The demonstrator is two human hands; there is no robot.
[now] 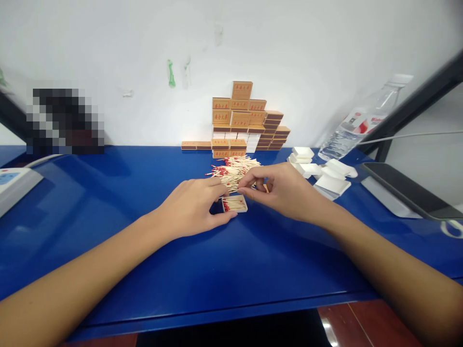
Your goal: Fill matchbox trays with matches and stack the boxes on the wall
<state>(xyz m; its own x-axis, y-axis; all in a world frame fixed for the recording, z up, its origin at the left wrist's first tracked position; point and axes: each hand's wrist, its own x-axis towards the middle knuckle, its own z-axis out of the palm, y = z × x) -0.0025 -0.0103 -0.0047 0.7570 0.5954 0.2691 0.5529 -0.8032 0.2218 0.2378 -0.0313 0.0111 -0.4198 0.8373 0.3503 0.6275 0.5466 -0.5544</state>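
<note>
A small white matchbox tray (243,208) lies on the blue table, part filled with red-tipped matches (231,203). My left hand (195,205) steadies it, thumb along the near side and fingers at the far left corner. Just right of the tray and above it, my right hand (277,190) has thumb and forefinger pinched together; anything between them is too small to make out. Behind both hands spreads a loose pile of matches (235,168), its right part hidden by the right hand.
Orange matchboxes (231,115) are stacked against the wall. Several white empty trays (333,183) lie to the right, near a leaning water bottle (356,125) and a dark phone (412,190). A white power strip (18,188) sits at the left edge of the blue table (217,279).
</note>
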